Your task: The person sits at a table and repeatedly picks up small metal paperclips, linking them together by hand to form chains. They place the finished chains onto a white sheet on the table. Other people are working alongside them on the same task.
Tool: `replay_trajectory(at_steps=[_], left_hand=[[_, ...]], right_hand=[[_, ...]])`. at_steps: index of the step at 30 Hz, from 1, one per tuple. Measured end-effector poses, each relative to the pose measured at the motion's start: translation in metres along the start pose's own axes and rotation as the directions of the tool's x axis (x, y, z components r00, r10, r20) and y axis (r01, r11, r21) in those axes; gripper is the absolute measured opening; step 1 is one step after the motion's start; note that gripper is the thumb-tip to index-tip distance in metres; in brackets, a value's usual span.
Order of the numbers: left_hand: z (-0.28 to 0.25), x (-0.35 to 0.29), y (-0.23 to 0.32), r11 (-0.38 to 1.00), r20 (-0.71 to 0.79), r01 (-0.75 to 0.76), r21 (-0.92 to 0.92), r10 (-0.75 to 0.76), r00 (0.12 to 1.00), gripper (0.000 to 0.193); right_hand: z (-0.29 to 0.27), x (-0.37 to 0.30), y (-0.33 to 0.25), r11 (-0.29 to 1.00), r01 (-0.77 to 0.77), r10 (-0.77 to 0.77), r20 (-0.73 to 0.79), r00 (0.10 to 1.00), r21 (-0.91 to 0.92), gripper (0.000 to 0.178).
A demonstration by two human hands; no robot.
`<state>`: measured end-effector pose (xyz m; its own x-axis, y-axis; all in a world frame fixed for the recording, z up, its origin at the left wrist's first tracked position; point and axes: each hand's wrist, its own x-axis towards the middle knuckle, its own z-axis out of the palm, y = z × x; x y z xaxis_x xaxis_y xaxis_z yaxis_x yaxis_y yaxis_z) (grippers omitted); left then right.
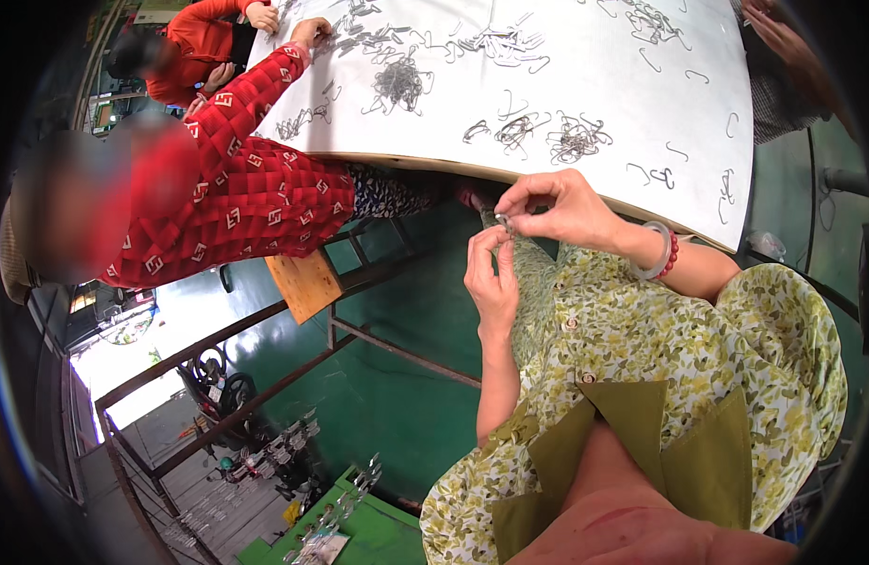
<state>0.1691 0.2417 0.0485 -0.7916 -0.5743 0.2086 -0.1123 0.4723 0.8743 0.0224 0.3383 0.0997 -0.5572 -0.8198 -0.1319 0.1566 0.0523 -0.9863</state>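
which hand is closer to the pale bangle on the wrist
Right. The pale bangle sits on the right wrist, just behind the right hand, which pinches a small metal piece. The left hand is lower and further left, fingertips meeting that piece.

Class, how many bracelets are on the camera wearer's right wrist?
2: a pale bangle around the wrist, and a red bead bracelet beside it on the elbow side. None seems hidden.
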Motion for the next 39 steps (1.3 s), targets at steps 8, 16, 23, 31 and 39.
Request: replay_trajectory(at_steps=[8,16,23,31,39], left_hand=[[0.001,0.088,-0.008,0.987,-0.053,0.075,-0.145,-0.084,0.995,0.014],[0.159,0.221,-0.065,0.840,0.392,-0.447,0.307,0.316,0.864,0.012],[0.168,0.213,-0.064,0.743,0.350,-0.445,0.500,0.296,0.889,0.022],[0.032,0.160,-0.019,0.986,-0.006,-0.160,0.053,0.161,0.987,0.021],[-0.052,0.068,0.032,0.938,-0.087,0.118,-0.327,-0.154,0.984,0.009]], right_hand=[[0.000,-0.013,0.015,0.961,0.260,-0.267,-0.058,0.962,-0.098,0.020],[-0.002,-0.016,0.033,0.965,0.155,-0.175,-0.079,0.981,-0.213,0.021],[0.004,-0.012,0.053,0.994,0.081,-0.085,-0.049,0.995,-0.078,0.014],[0.005,0.005,0.050,0.996,0.072,-0.075,-0.078,0.994,-0.048,0.013],[0.019,0.044,0.021,0.978,0.178,-0.184,-0.043,0.982,-0.111,0.018]])
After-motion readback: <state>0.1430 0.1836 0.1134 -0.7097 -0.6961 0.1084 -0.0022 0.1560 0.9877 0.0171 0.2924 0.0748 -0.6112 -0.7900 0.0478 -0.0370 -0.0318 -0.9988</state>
